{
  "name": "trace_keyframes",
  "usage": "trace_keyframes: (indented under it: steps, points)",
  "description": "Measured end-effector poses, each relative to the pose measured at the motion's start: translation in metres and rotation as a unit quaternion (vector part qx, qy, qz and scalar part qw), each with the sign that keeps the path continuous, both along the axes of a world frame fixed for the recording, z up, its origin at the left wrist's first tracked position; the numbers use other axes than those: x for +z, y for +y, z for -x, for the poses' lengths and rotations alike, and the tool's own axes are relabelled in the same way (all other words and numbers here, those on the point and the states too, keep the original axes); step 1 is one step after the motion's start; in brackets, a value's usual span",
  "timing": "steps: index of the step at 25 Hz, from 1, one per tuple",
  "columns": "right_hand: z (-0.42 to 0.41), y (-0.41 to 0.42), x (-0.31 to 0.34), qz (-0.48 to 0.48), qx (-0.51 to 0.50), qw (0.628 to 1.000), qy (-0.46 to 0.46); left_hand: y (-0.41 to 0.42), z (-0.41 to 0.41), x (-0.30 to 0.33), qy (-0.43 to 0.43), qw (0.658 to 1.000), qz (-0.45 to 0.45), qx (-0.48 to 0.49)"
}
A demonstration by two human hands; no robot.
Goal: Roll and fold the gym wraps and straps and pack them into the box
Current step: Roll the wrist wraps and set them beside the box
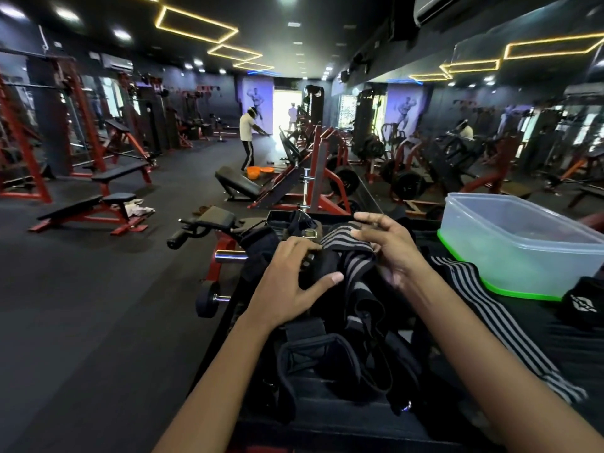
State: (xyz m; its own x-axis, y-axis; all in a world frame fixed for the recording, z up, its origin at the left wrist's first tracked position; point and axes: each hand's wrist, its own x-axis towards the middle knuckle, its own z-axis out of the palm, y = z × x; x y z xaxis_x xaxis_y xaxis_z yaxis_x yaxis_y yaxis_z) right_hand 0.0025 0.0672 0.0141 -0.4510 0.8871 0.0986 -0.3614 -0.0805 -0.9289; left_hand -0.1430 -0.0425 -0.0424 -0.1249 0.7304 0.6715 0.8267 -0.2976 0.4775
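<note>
While your left hand (291, 279) presses down on the dark strap (318, 268) at the left of the pile, fingers spread and only lightly curled, keep that weight steady so the bundle cannot unwind. Just beside it, the striped wrap (351, 256) lies bunched in the middle of the bench top (327, 416); smooth it flat before you roll, edges lined up. Your right hand (389, 253) hovers over the wrap with loose fingers, and I judge it grips nothing, though blur hides the fingertips. Further right a second striped wrap (490, 322) trails toward the near edge. The clear box (523, 243), seemingly empty, waits at the far right corner.
</note>
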Motion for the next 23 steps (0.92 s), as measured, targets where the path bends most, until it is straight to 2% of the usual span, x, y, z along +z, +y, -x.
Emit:
trace_keyframes:
  steps: [5, 9, 12, 15, 17, 19, 21, 23]
  points:
    - [0.021, -0.011, 0.022, 0.036, -0.018, 0.998, 0.05, -0.005, -0.003, 0.005, -0.056, 0.995, -0.08, 0.019]
    - [0.037, -0.017, 0.024, 0.045, -0.036, 0.996, 0.072, -0.001, -0.003, 0.001, -0.082, 0.997, 0.005, 0.012]
    - [0.033, -0.014, 0.02, 0.041, -0.073, 0.993, 0.082, 0.004, -0.002, 0.004, -0.18, 0.983, 0.027, 0.015]
    - [0.018, -0.004, 0.015, 0.05, -0.099, 0.991, 0.081, 0.01, 0.004, 0.002, -0.307, 0.951, 0.041, -0.008]
    - [0.007, -0.002, 0.01, 0.022, -0.056, 0.997, 0.044, 0.01, 0.004, 0.001, -0.385, 0.92, 0.054, -0.038]
    - [-0.001, -0.006, 0.005, -0.036, 0.034, 0.999, -0.016, 0.009, 0.002, 0.001, -0.436, 0.896, 0.057, -0.069]
    - [-0.006, -0.012, 0.0, -0.118, 0.105, 0.981, -0.111, 0.009, -0.001, 0.003, -0.445, 0.89, 0.048, -0.088]
    - [-0.009, -0.015, -0.005, -0.196, 0.154, 0.946, -0.207, 0.007, -0.004, 0.005, -0.448, 0.887, 0.046, -0.101]
